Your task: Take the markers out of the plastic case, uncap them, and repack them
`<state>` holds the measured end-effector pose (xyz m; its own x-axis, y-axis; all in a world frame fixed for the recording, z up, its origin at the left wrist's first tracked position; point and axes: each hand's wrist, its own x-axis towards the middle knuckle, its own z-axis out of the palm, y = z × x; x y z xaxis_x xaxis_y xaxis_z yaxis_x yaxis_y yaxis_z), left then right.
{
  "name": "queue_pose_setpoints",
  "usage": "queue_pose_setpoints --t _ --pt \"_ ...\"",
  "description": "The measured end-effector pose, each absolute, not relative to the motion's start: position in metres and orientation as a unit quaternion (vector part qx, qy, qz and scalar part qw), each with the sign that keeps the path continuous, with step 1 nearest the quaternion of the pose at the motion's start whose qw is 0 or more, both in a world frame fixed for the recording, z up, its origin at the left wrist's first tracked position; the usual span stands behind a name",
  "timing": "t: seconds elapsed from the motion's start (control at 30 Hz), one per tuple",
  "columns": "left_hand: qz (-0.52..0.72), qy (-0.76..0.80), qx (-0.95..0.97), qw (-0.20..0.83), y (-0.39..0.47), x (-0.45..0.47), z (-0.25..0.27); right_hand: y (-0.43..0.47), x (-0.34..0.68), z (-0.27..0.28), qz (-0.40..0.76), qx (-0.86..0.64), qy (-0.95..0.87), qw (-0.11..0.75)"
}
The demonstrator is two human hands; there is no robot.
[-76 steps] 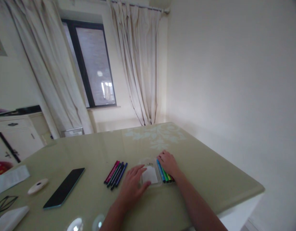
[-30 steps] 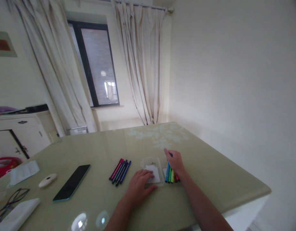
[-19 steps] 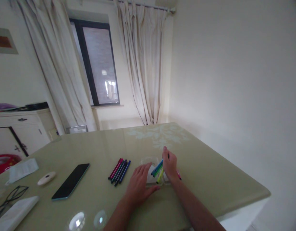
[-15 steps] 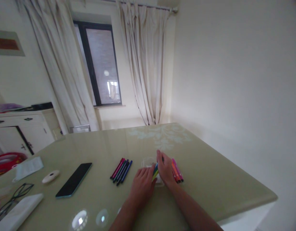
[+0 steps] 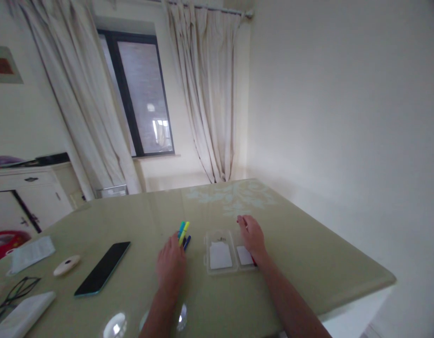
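Felt-tip pens (image 5: 183, 231): light, stiff, smooth-barrelled, prone to roll; grip mid-barrel. Your left hand (image 5: 172, 265) covers the bunch left of the clear case (image 5: 224, 256), tips showing beyond it; whether it grips, you cannot tell. Your right hand (image 5: 252, 235) rests flat at the case's right edge on the table (image 5: 308, 253).

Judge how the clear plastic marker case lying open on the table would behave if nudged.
The clear plastic marker case looks thin and empty, so probably light. On the glossy green table it would likely slide rather than tip, since both halves lie flat. Its hinge may flex when lifted.
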<state>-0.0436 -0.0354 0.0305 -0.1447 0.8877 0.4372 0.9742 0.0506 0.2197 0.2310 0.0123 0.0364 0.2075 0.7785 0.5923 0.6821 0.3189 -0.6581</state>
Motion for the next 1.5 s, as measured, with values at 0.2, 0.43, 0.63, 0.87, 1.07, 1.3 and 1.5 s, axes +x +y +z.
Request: queue_pose_setpoints --t 0.2,0.43,0.63,0.87,1.07,1.3,1.5 --pt "-0.197 -0.828 -0.520 0.073 -0.032 -0.091 0.031 0.026 0.267 0.019 -0.024 -0.636 -0.690 0.344" --pt "-0.201 -0.812 -0.544 0.058 -0.031 -0.087 0.027 0.024 0.258 0.018 -0.039 -0.623 -0.715 0.315" --pt "-0.270 -0.713 -0.643 0.071 -0.033 -0.056 0.032 0.022 0.253 0.022 -0.049 -0.621 -0.731 0.280" --pt "-0.224 -0.385 -0.891 -0.090 -0.057 0.005 0.026 0.024 0.250 0.021 -0.036 -0.618 -0.732 0.283" --pt "-0.211 -0.409 -0.882 -0.102 -0.062 0.005 0.030 0.029 0.253 0.017 -0.006 -0.603 -0.723 0.337" --pt "-0.204 -0.408 -0.882 -0.118 -0.064 0.007 0.031 0.023 0.257 0.033 0.125 -0.516 -0.701 0.476" --pt "-0.210 -0.408 -0.881 -0.117 -0.062 0.007 0.027 0.016 0.260 0.047 0.196 -0.465 -0.699 0.507"
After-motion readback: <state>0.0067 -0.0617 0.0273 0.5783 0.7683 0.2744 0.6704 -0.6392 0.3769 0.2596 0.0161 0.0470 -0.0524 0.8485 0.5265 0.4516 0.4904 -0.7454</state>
